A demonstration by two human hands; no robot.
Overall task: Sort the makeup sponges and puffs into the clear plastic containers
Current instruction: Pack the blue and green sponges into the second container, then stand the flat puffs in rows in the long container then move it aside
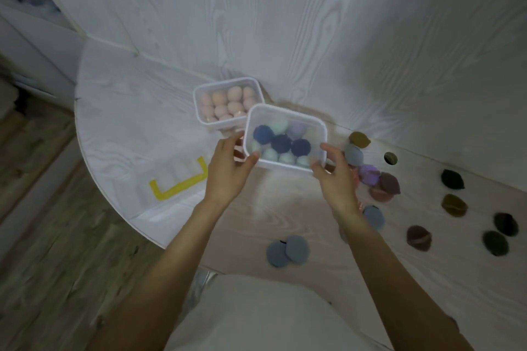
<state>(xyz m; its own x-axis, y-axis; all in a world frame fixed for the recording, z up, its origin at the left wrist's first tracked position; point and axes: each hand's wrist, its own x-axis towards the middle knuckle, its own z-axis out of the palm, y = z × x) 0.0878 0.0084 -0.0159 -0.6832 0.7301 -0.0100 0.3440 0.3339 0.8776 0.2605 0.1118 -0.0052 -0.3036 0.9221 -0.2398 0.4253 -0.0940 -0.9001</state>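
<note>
A clear plastic container point(288, 114) filled with several dark blue, mint and lilac sponges is held tilted above the table. My left hand point(231, 168) grips its near left corner, thumb on the rim. My right hand point(333, 171) grips its near right corner. Behind it stands a second clear container point(199, 100) packed with several pink and peach sponges. Loose puffs lie on the table to the right: a grey-blue pair point(288, 251), a purple one point(369, 174), a maroon one point(386, 186) and several olive and dark ones point(453, 205).
The round white table point(119, 111) meets a white wood-grain wall behind. A clear lid with yellow clips point(176, 182) lies at the left. A small hole point(390, 158) opens in the tabletop at right. Wooden floor lies beyond the left edge.
</note>
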